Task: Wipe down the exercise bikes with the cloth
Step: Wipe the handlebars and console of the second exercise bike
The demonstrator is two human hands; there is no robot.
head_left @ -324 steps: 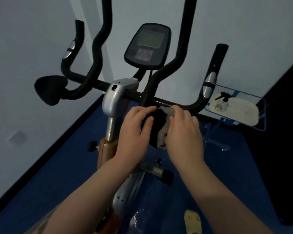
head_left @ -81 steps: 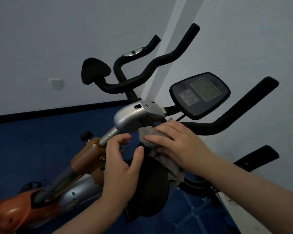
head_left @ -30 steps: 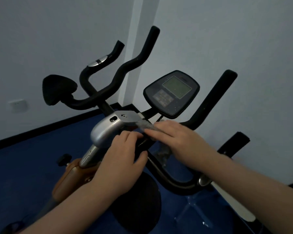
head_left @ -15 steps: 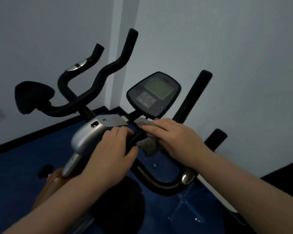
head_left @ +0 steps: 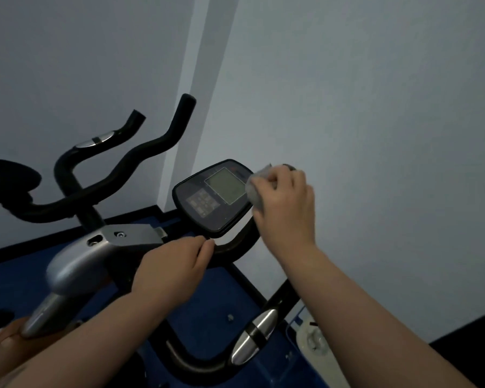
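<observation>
Both forearms enter from the bottom of the frame, bare. No sleeve shows. The left hand (head_left: 170,271) and right hand (head_left: 287,204) are ungloved.

The floor (head_left: 213,312) is covered in dark blue, and it meets the pale grey walls along a black skirting strip (head_left: 39,242) that runs from the left edge toward the corner behind the console. The exercise bike (head_left: 76,270) stands on this floor; its silver stem and orange frame drop out of sight at the lower left, so where its base touches cannot be seen. At the lower right, just beside the bike's right handlebar, a whitish tray-like object (head_left: 314,343) sits low by the wall, partly hidden behind a forearm. Farther right the floor turns black (head_left: 465,329).
</observation>
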